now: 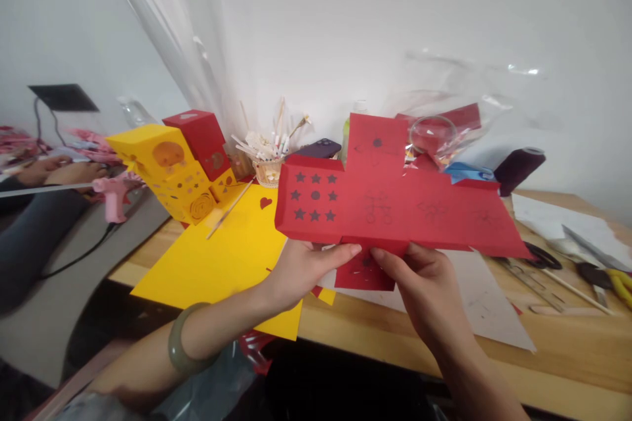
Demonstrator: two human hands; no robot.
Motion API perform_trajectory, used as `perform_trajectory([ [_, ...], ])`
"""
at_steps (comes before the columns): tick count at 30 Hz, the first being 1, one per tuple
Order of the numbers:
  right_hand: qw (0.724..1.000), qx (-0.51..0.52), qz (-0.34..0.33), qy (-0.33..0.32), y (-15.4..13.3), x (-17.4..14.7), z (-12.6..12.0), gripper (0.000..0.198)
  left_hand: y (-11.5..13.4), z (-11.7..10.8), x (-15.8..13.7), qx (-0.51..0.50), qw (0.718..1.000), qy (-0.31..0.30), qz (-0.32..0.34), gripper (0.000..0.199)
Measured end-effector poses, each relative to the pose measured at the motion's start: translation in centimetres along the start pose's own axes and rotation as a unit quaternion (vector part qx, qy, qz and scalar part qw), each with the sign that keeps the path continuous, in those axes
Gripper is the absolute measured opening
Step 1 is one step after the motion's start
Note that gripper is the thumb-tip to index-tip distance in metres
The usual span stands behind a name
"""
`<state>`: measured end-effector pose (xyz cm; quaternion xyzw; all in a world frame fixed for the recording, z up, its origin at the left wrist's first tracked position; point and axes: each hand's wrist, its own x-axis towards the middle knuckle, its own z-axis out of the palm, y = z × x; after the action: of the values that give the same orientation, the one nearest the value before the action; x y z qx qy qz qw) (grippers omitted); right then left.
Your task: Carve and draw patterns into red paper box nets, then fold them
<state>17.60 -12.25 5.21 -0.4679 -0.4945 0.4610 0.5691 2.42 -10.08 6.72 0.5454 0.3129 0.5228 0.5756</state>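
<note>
A red paper box net [419,177], cross-shaped with creased edge flaps, is held up in front of me between both hands. Stars and a round dot mark its left panel; other panels carry pencil drawings. My left hand [301,273], with a green bangle on the wrist, pinches the net near its lower flap, thumb on top. My right hand [427,283] grips the same flap from the right, thumb pressed on the paper. The fingers behind the paper are hidden. Beneath lie a yellow paper sheet [207,263] and a white sheet [494,302].
Stacked yellow boxes [172,174] and red boxes [200,141] stand at the left. Behind are a cup of pens [267,171] and a phone [318,148]. Scissors [619,283], a purple thread spool [522,168] and sticks lie right. Another person's hands [69,171] are far left, near a pink glue gun [114,197].
</note>
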Motion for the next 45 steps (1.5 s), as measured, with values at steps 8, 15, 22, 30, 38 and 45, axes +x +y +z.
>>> perform_trajectory([
  [8, 0.999, -0.033, -0.009, -0.005, -0.2, 0.1, 0.0, 0.021, -0.1, 0.1, 0.1, 0.021, 1.000, -0.012, 0.015, 0.027],
  [15, 0.999, -0.042, 0.017, -0.010, -0.3, 0.2, 0.1, 0.024, 0.0, 0.0, -0.3, 0.150, 0.988, 0.036, 0.017, 0.022],
  [22, 0.999, -0.050, 0.013, -0.018, -0.2, 0.6, 0.3, 0.026, -0.4, -0.2, 0.1, 0.171, 0.984, 0.041, 0.012, 0.021],
  [30, 0.941, -0.310, -0.132, 0.011, 2.5, 3.2, -4.9, 0.026, -1.7, -3.9, 3.4, 0.241, 0.951, -0.088, 0.172, 0.013],
  [38, 0.837, -0.541, -0.073, 0.039, -1.1, 3.9, -13.0, 0.021, -3.2, -5.5, 4.6, 0.498, 0.752, -0.257, 0.348, 0.018],
  [45, 0.720, -0.687, 0.048, 0.086, -1.5, 8.1, -16.5, 0.035, -5.6, -6.3, 5.5, 0.515, 0.721, -0.298, 0.354, 0.018],
])
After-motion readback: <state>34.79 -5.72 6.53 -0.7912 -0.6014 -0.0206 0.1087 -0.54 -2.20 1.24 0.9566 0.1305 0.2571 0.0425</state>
